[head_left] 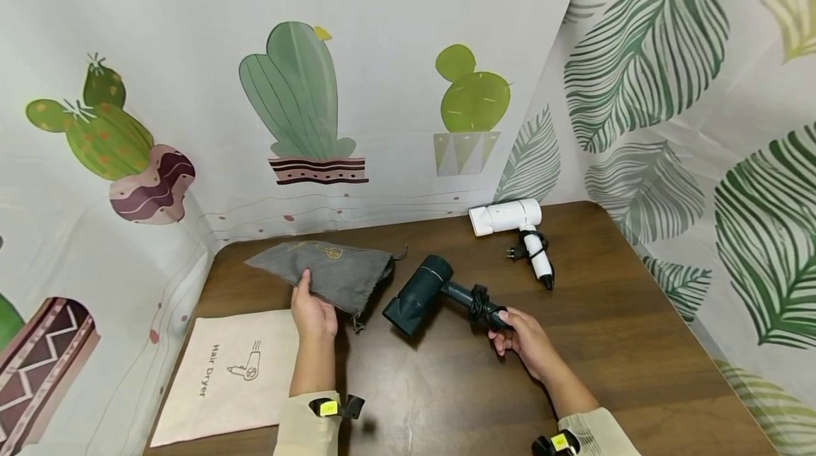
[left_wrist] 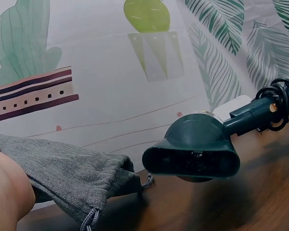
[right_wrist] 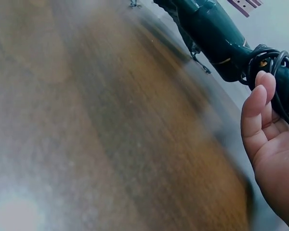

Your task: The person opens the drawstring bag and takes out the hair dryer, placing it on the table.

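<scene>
My left hand point(head_left: 314, 313) holds a grey drawstring pouch point(head_left: 350, 272) near its front edge, thumb on top and the other fingers hidden beneath. The pouch's mouth, with a cord at each side, points right toward a dark green hair dryer point(head_left: 417, 297). By the end of its handle, my right hand point(head_left: 525, 344) grips this dryer, whose black cord is wound around the handle. In the left wrist view the dryer's flat nozzle point(left_wrist: 192, 161) hangs above the table, a short gap from the pouch. Curled fingers point(right_wrist: 257, 103) show beside the wound cord point(right_wrist: 279, 67) in the right wrist view.
A white hair dryer point(head_left: 510, 217) with its cord wrapped lies at the back right of the brown wooden table point(head_left: 446, 399). Flat at the left lies a cream cloth bag point(head_left: 210, 371) printed "Hair Dryer". Cloth with cactus and leaf prints point(head_left: 395, 88) hangs behind the table.
</scene>
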